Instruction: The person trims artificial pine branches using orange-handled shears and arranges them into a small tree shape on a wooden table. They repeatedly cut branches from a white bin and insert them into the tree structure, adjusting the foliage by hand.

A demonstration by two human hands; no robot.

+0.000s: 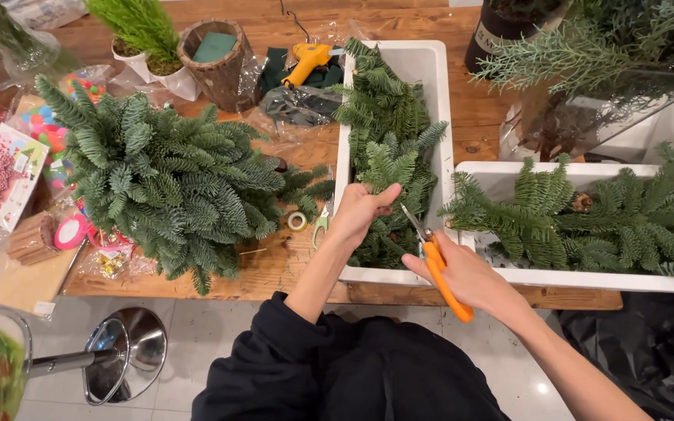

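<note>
A fir wreath (167, 181) is lying on the table (290, 269). The left hand (359, 212) is pinching a sprig (388, 168) in the white tray (433, 86). The right hand (466, 274) is gripping orange snips (437, 269), blades at the sprig's stem.

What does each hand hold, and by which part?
The right hand holds orange-handled metal pruning shears by the handles. The left hand grips a green fir sprig near its lower stem.

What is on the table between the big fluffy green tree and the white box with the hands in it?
In the head view, a small tape roll and green-handled scissors lie on the wooden table.
</note>
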